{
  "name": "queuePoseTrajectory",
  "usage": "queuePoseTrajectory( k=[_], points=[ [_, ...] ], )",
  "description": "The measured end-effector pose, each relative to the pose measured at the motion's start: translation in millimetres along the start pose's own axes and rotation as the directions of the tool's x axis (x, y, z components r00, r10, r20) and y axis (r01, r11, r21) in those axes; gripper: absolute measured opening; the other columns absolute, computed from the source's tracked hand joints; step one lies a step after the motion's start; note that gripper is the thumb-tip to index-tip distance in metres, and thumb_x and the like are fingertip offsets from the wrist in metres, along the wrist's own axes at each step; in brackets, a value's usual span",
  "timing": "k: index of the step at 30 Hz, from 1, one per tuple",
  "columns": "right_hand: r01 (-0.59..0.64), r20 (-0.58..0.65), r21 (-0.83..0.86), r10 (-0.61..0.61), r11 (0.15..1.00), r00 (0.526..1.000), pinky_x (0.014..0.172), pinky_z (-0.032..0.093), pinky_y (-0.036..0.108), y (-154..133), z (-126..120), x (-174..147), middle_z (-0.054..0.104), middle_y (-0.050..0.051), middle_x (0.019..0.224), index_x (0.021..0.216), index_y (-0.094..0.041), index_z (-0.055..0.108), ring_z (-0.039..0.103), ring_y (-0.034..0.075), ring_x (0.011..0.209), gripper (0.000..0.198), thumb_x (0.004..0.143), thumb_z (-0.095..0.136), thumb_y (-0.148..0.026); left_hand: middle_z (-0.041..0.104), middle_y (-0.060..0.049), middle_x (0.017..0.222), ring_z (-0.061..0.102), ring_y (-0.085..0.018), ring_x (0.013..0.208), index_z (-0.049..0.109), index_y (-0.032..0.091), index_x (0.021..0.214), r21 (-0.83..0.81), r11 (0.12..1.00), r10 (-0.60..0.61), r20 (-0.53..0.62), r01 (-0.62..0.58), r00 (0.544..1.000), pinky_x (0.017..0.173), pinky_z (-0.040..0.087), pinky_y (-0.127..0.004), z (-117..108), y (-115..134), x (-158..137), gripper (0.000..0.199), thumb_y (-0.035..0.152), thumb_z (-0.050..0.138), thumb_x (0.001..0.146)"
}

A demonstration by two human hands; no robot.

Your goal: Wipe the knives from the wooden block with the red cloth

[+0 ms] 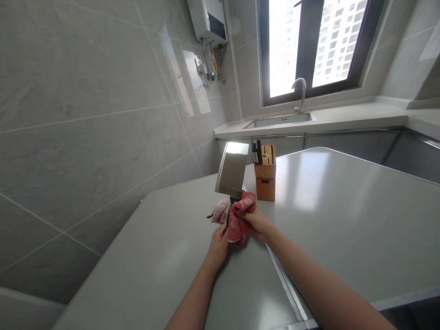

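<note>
A cleaver (pixel 232 172) with a broad shiny blade points away from me, held above the table. My left hand (pixel 219 243) is closed around the lower end of its black handle. A red and white cloth (pixel 242 220) is bunched against the handle near the blade. My right hand (pixel 258 223) grips that cloth, its fingers partly hidden in the folds. Just beyond the cloth, to the right of the blade, stands a wooden knife block (pixel 266 176). Dark-handled knives (pixel 257 152) sit in its left side, and other slots show no handles.
The grey-white table (pixel 330 220) has a metal-edged seam (pixel 283 279) running toward me under my right arm. Behind it lie a counter with a sink (pixel 282 120) and a faucet (pixel 301 94). A tiled wall (pixel 85 114) bounds the left side, with a water heater (pixel 209 23) mounted high up.
</note>
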State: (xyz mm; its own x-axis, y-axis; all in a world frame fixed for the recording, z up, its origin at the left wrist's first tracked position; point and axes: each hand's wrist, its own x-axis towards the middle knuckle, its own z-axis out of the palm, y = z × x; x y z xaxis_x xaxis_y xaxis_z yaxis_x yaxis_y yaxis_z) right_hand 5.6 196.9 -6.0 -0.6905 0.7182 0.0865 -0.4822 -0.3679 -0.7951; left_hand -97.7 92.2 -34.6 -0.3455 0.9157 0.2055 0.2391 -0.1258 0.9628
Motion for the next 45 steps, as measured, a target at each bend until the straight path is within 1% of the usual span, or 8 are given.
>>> queuePoseTrajectory(
  k=[8, 14, 19, 22, 27, 33, 40, 45],
  points=[
    [0.021, -0.025, 0.098, -0.019, 0.995, 1.000, 0.089, 0.047, 0.033, 2.3, -4.3, 5.0, 0.070, 0.000, 0.086, 0.087, -0.021, 0.065, 0.064, 0.017, 0.083, 0.040, 0.052, 0.083, -0.029, 0.031, 0.009, 0.049, 0.023, -0.004, 0.040, 0.048, 0.014, 0.080, -0.114, 0.990, -0.077, 0.100, 0.089, 0.992, 0.037, 0.019, -0.017, 1.2, -9.0, -0.2, 0.041, 0.055, 0.047, 0.080],
    [0.007, 0.004, -0.005, -0.007, 1.000, 1.000, 0.090, 0.046, 0.037, 0.9, -3.6, 3.7, 0.070, 0.003, 0.089, 0.087, -0.018, 0.066, 0.064, 0.019, 0.084, 0.038, 0.054, 0.081, -0.030, 0.035, 0.008, 0.049, 0.025, -0.005, 0.040, 0.052, 0.012, 0.084, -0.034, 0.998, -0.056, 0.044, 0.057, 0.997, 0.039, 0.021, -0.019, -0.1, -12.3, 0.3, 0.046, 0.057, 0.045, 0.080],
    [-0.022, 0.019, -0.096, 0.024, 0.995, 1.000, 0.092, 0.044, 0.039, 6.2, -7.9, 5.8, 0.070, 0.005, 0.093, 0.093, -0.017, 0.064, 0.064, 0.022, 0.091, 0.043, 0.056, 0.080, -0.033, 0.059, -0.003, 0.069, 0.051, -0.014, 0.063, 0.060, 0.011, 0.082, 0.204, 0.976, 0.103, -0.106, -0.080, 0.989, 0.061, 0.042, -0.025, -3.5, -3.8, 1.2, 0.044, 0.051, 0.042, 0.083],
    [-0.021, 0.007, -0.053, 0.021, 0.998, 1.000, 0.094, 0.043, 0.039, 11.7, -9.1, 6.9, 0.069, 0.006, 0.096, 0.096, -0.017, 0.063, 0.063, 0.022, 0.093, 0.045, 0.058, 0.079, -0.035, 0.064, -0.006, 0.080, 0.056, -0.018, 0.076, 0.062, 0.011, 0.085, 0.314, 0.937, 0.207, -0.160, -0.149, 0.965, 0.072, 0.043, -0.028, -6.2, 2.6, 0.1, 0.040, 0.044, 0.040, 0.086],
    [-0.040, 0.025, 0.027, 0.039, 0.999, 0.999, 0.094, 0.042, 0.037, 19.9, -11.6, 7.3, 0.070, 0.005, 0.094, 0.096, -0.017, 0.063, 0.063, 0.021, 0.093, 0.042, 0.061, 0.078, -0.035, 0.064, -0.005, 0.076, 0.057, -0.018, 0.070, 0.063, 0.012, 0.089, 0.468, 0.875, 0.277, -0.277, -0.123, 0.920, 0.065, 0.044, -0.027, -16.4, 15.9, -6.5, 0.038, 0.042, 0.041, 0.086],
    [-0.057, 0.018, -0.010, 0.057, 0.998, 0.998, 0.091, 0.044, 0.038, 25.6, -16.7, 8.0, 0.069, 0.006, 0.095, 0.096, -0.017, 0.064, 0.063, 0.023, 0.094, 0.044, 0.059, 0.078, -0.036, 0.048, 0.002, 0.051, 0.044, -0.012, 0.048, 0.057, 0.015, 0.067, 0.660, 0.743, 0.391, -0.297, -0.109, 0.871, 0.047, 0.035, -0.022, -29.4, 64.9, -14.1, 0.037, 0.047, 0.044, 0.082],
    [-0.055, 0.015, -0.033, 0.056, 0.998, 0.998, 0.093, 0.042, 0.042, 18.0, -15.3, 3.8, 0.068, 0.008, 0.097, 0.097, -0.015, 0.064, 0.062, 0.026, 0.096, 0.046, 0.058, 0.079, -0.037, 0.047, 0.004, 0.051, 0.042, -0.010, 0.045, 0.056, 0.015, 0.070, 0.754, 0.639, 0.352, -0.111, -0.152, 0.929, 0.046, 0.033, -0.020, -25.1, 147.0, -22.1, 0.033, 0.044, 0.045, 0.082],
    [-0.058, -0.006, -0.040, 0.058, 0.998, 0.998, 0.090, 0.043, 0.044, 14.9, -13.2, 3.0, 0.068, 0.009, 0.093, 0.092, -0.016, 0.066, 0.063, 0.027, 0.093, 0.040, 0.059, 0.077, -0.035, 0.050, 0.002, 0.058, 0.044, -0.010, 0.052, 0.050, 0.016, 0.062, 0.756, 0.627, 0.293, -0.004, -0.189, 0.956, 0.049, 0.033, -0.020, -11.6, 196.7, -19.7, 0.035, 0.043, 0.044, 0.084]
  ],
)
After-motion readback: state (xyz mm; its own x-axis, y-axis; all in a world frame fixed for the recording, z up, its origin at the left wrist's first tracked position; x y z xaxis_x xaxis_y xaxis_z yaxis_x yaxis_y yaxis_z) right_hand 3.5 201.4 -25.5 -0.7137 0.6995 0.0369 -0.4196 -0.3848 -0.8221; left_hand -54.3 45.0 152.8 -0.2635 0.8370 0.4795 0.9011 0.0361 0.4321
